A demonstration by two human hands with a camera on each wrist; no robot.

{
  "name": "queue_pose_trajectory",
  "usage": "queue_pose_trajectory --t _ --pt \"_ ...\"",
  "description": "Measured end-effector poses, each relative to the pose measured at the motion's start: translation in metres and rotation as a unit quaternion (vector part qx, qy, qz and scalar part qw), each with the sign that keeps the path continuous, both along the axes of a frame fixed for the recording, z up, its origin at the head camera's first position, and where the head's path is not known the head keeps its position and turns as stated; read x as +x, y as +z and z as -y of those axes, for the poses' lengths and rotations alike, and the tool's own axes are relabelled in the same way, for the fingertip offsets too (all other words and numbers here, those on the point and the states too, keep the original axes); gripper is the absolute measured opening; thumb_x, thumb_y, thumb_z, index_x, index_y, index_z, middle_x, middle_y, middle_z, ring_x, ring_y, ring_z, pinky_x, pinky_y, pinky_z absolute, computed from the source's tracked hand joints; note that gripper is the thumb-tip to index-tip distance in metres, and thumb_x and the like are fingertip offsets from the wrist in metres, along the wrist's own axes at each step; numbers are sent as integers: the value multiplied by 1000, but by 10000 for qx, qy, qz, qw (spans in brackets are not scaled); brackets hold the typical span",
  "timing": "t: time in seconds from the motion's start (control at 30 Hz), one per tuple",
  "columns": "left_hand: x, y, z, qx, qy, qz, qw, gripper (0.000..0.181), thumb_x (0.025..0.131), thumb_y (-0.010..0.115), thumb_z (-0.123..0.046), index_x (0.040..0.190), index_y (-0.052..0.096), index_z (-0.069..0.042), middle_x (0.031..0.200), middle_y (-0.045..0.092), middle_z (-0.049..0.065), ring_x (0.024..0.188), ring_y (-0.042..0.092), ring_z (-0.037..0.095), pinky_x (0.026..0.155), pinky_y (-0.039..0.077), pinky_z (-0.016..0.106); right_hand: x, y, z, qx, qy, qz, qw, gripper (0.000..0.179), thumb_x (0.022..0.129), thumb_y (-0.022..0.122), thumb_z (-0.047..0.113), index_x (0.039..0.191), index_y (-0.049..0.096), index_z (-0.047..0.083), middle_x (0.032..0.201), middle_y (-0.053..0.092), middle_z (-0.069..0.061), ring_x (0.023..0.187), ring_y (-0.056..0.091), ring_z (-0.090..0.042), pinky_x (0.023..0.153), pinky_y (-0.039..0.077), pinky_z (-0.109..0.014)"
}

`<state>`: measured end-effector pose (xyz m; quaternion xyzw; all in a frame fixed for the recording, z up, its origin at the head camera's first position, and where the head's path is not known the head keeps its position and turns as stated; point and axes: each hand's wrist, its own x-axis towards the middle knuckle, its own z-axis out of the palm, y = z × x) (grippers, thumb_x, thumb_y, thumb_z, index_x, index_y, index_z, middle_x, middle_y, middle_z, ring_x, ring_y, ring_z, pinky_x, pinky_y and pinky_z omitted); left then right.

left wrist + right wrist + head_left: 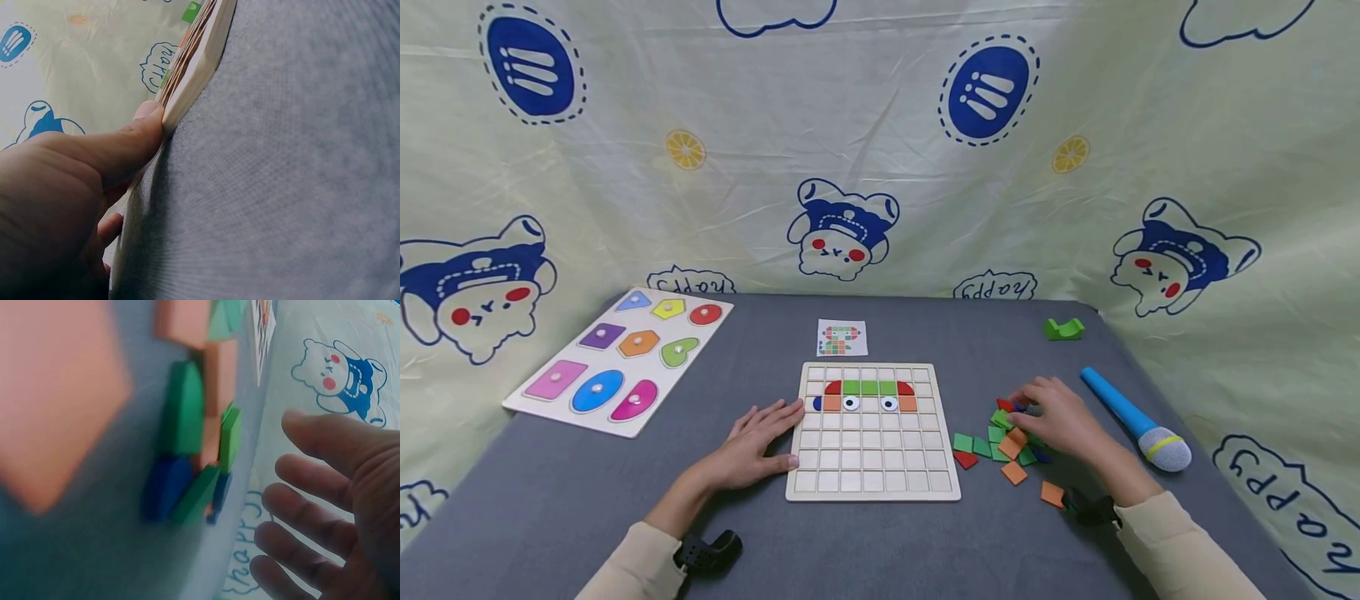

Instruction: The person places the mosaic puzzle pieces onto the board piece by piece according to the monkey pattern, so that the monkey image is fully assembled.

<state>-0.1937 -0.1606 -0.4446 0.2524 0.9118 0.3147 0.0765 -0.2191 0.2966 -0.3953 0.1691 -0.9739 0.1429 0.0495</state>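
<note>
My left hand (758,446) rests against the left edge of a pale wooden grid board (880,490), fingers extended; in the left wrist view the thumb (140,134) touches the board's side (194,78). Near the board's top sit three green tiles (868,388), red rounded pieces (906,388), orange tiles, two eye tiles (889,403) and a blue piece (817,403). To the right, my right hand (1063,421) hovers over the far side of a loose pile of green, orange, red and blue tiles (997,434). In the right wrist view its fingers are spread, with nothing between them.
Behind the board lies a small picture card (842,337). A shape puzzle board (576,343) with knobbed pieces occupies the left back. On the right are a blue toy microphone (1123,408) and a green curved block (1064,330). A printed curtain hangs behind the table.
</note>
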Motion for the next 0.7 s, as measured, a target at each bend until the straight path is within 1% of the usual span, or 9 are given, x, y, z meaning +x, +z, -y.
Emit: queue_pose_trajectory --t 0.13,0.2,0.33,0.5,0.7 --pt "0 1 -1 -29 -12 9 10000 73 89 62 -38 148 31 -10 155 29 10 145 16 38 113 2 61 13 -3 -15 -11 1 87 10000 22 83 72 27 98 71 11 93 62 -2 88 52 -19 73 43 -35" --pt "0 2 -1 -26 -16 22 10000 73 89 62 -38 148 31 -10 155 29 10 145 16 38 113 2 61 18 -5 -20 3 -39 119 9999 23 83 72 28 98 71 12 91 62 -1 87 50 -18 70 41 -32" --pt "0 2 -1 -19 -7 31 10000 73 88 63 -38 148 31 -9 155 29 10 145 16 38 113 2 61 25 -10 -27 55 -107 115 9999 24 82 73 28 100 72 13 90 62 1 86 49 -17 68 39 -29" --pt "1 2 -1 0 -16 35 10000 73 88 63 -38 148 31 -9 155 29 10 145 16 39 112 1 61 25 -14 -29 59 -231 167 9996 24 82 72 30 100 73 14 90 62 1 85 48 -17 67 38 -29" --pt "0 1 -1 -30 -4 25 10000 74 88 62 -39 148 31 -10 156 29 10 145 16 38 113 1 61 16 -16 -28 56 -203 143 9997 24 84 70 30 101 73 13 90 62 0 88 51 -19 69 40 -31"
